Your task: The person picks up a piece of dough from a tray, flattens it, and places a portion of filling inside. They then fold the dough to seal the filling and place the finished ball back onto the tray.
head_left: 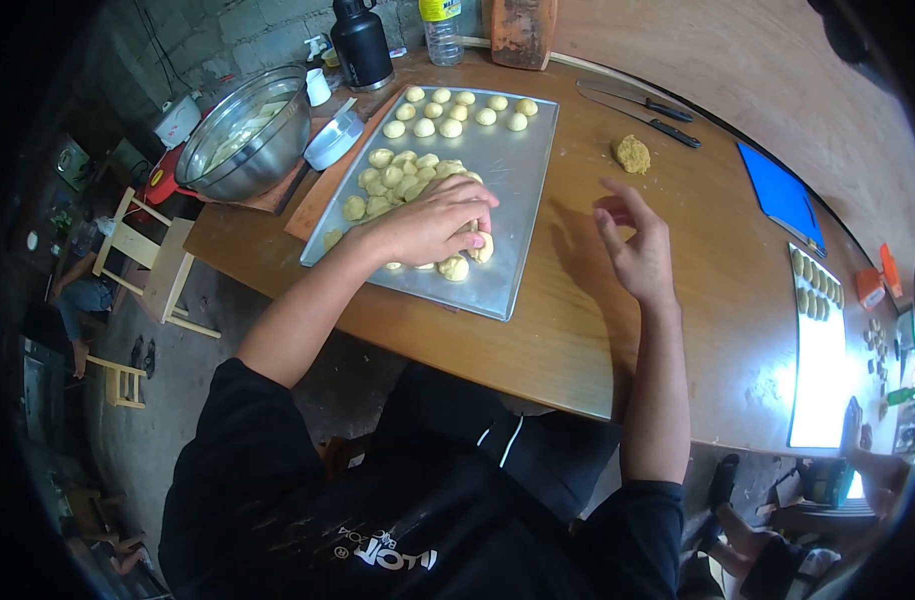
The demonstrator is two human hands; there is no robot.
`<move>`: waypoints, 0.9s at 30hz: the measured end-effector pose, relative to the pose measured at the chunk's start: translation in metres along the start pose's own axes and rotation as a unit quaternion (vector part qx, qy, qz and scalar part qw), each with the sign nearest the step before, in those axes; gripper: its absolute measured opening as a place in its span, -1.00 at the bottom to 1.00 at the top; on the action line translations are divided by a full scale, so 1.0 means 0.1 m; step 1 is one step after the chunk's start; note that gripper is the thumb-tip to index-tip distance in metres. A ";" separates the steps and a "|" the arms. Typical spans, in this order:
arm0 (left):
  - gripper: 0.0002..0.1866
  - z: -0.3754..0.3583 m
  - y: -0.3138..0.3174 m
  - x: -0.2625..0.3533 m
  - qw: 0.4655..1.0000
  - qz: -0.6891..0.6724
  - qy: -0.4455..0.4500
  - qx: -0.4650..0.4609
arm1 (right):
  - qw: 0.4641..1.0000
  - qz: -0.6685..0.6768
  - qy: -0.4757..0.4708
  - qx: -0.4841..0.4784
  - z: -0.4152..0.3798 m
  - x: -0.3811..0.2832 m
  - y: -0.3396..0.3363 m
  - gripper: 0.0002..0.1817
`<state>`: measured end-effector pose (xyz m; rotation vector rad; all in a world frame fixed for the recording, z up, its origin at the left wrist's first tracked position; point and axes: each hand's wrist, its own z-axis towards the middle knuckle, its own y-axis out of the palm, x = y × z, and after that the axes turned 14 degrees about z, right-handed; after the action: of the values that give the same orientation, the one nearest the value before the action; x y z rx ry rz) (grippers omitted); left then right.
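My left hand (436, 222) reaches over a metal baking tray (518, 190), fingers curled down and thumb against a pale dough ball (483, 247) near the tray's right side. Another dough ball (454, 267) lies just below it. Beyond the hand, many dough balls (403, 172) are heaped together, partly hidden by it. Along the tray's far end, more smooth balls (451, 128) sit spaced in rows. My right hand (638, 245) is raised above the table, right of the tray, with fingers bent and apart and nothing between them. A crumbly yellow-brown lump (632, 154) lies beyond it.
A large steel bowl (246, 140) and a round tin (334, 140) stand left of the tray. Two knives (646, 120) lie at the back of the wooden table (578, 345). Rightward are a blue board (781, 195) and another tray (820, 370) with shaped pieces. People sit nearby.
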<state>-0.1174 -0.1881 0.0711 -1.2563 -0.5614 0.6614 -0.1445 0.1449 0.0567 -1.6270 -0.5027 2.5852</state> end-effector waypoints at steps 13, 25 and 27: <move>-0.65 0.80 0.19 0.52 0.887 -0.422 -0.085 0.167 | 0.960 0.281 0.002 0.006 -0.07 -0.03 0.27 -0.72; -0.60 0.75 0.24 0.69 0.786 -0.585 -0.093 0.175 | 0.947 0.321 -0.013 0.013 -0.12 -0.19 0.24 -0.62; -0.57 0.76 0.22 0.70 0.740 -0.647 -0.075 0.169 | 0.950 0.309 -0.011 0.044 -0.12 -0.17 0.18 -0.64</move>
<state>-0.1261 -0.0831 0.0680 -0.2392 -1.1975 -0.3430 -0.1236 0.1270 0.0613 -1.9736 0.1640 2.9764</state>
